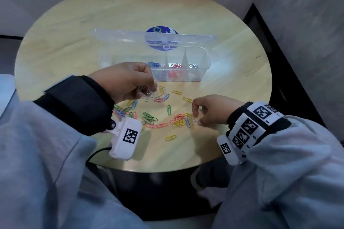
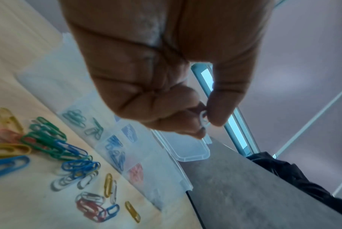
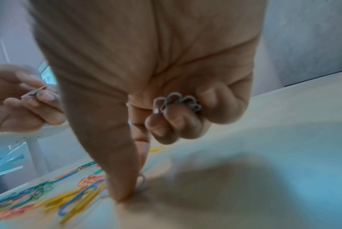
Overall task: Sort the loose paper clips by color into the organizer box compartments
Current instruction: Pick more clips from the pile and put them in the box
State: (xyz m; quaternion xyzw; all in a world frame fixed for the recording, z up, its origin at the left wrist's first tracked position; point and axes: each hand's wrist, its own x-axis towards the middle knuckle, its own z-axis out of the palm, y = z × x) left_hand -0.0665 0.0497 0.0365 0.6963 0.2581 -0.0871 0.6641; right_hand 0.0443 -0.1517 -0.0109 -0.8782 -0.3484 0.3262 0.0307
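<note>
The round wooden table (image 1: 232, 46) carries the whole job, and the clear organizer box (image 1: 204, 65) standing open near its middle, lid (image 1: 119, 37) tipped back, serves as the landmark. Sorting looks under way but far from finished: inside the box a few blue clips (image 1: 154, 64) lie in one compartment, red clips (image 1: 175, 65) in the next to the right, and pale silver-white clips (image 1: 193, 65) in the one right of that, while the left wrist view also shows green clips (image 2: 74, 116) in a compartment left of the blue. Each compartment holds only a small cluster. Most of the work is still on the table in front of the box: a broad scatter of loose paper clips (image 1: 149, 117) in green, yellow, red, blue and white, some tangled together, plus a stray yellow clip (image 1: 170, 137) nearest the person. The left hand (image 1: 126, 80), raised just in front of the box, pinches a white clip (image 2: 203, 118) between thumb and curled fingers. The right hand (image 1: 210, 109), further from the box at the right edge of the scatter, keeps a bunch of white clips (image 3: 178, 102) tucked under its curled fingers while its thumb and forefinger press down on another pale clip (image 3: 141, 182) on the tabletop. My guess is that the white ones are being gathered for the right-hand compartment; yellow appears not yet started.
</note>
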